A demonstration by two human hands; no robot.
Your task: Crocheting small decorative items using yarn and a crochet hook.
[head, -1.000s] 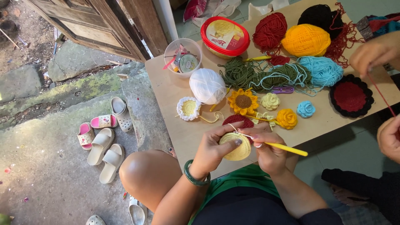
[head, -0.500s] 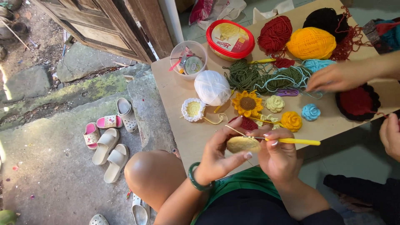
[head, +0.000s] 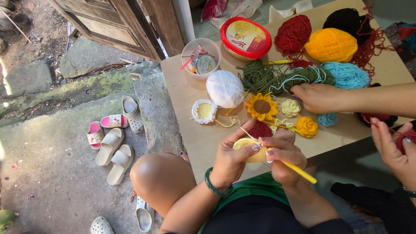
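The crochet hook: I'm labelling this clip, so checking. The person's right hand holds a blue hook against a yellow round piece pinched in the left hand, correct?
Not quite: the crochet hook is yellow, not blue. The head view shows the right hand holding it against the yellow round piece pinched in the left hand.

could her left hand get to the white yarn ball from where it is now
Probably yes. The left hand would first have to let go of the yellow crochet piece. The white yarn ball lies just beyond it, with only bare table and a small white-edged flower nearby.
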